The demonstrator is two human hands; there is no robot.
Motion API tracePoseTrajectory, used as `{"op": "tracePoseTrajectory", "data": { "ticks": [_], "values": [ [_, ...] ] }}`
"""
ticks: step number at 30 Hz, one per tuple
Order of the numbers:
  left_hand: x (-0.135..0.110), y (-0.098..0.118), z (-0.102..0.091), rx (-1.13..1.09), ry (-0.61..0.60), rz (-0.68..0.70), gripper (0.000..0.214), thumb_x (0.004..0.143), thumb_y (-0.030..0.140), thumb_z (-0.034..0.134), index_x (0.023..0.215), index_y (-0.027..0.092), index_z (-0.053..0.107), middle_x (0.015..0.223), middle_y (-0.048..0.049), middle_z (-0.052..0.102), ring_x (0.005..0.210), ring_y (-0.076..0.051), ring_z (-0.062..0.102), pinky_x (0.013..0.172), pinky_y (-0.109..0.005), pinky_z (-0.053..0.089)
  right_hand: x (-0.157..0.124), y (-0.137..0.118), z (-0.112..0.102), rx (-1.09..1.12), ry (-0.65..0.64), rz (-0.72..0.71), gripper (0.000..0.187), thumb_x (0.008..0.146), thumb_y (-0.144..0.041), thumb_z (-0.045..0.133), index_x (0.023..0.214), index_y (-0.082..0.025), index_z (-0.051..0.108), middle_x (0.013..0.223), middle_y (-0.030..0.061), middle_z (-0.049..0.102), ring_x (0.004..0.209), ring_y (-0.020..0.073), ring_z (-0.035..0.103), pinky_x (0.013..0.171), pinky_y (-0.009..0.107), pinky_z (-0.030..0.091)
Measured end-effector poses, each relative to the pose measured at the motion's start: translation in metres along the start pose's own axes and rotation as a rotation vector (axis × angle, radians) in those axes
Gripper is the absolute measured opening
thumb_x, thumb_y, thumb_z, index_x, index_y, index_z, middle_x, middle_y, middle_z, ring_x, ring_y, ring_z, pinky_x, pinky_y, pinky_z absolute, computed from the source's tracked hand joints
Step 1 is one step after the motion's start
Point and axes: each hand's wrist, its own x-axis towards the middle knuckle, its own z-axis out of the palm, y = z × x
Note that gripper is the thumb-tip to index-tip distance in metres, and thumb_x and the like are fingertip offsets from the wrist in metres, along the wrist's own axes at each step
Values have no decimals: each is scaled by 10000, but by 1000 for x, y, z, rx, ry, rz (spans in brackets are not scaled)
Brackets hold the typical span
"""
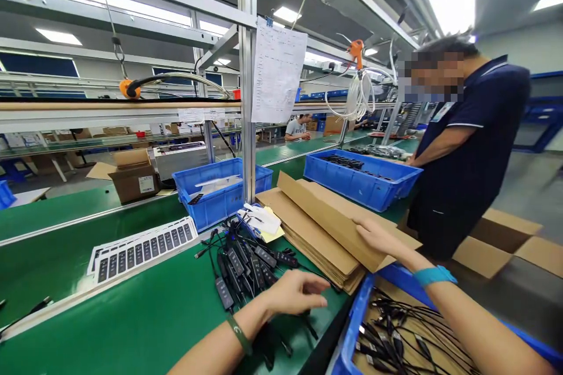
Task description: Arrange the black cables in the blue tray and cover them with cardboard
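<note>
My left hand [292, 293] hovers open, fingers stretched, just above a pile of black cabled devices [246, 263] on the green belt. My right hand [378, 237] lies flat with fingers extended on the top sheet of a stack of flat cardboard pieces [316, 217]; its wrist wears a teal band. Below my right arm sits a blue bin [352, 328] lined with cardboard and holding several black cables [396, 340].
A person in a dark polo [466, 146] stands at right by a blue bin of black parts [360, 179]. Another blue bin [220, 190], a label sheet [141, 249], a brown box [132, 176] and a metal post [248, 117] with a hanging paper surround the area.
</note>
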Motion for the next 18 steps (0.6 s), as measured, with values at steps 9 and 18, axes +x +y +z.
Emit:
{"op": "tracePoseTrajectory", "data": {
  "ticks": [9,18],
  "values": [
    [57,35,53,-593,366,44,919,579,613,793,1305,100,556,1361,-198,573,1176,-297,599,937,-363,510,-156,-86,-56,8,-204,-268,435,951,-355,481,1377,-328,567,1188,33,714,984,250,725,714,314,644],
    [18,73,84,-746,-43,57,663,553,534,896,1019,92,729,994,-156,744,859,-249,706,809,-326,526,-76,-57,-125,-296,30,-570,564,1006,-412,469,1532,-269,326,1504,130,449,1394,321,397,1108,558,382]
  ]
}}
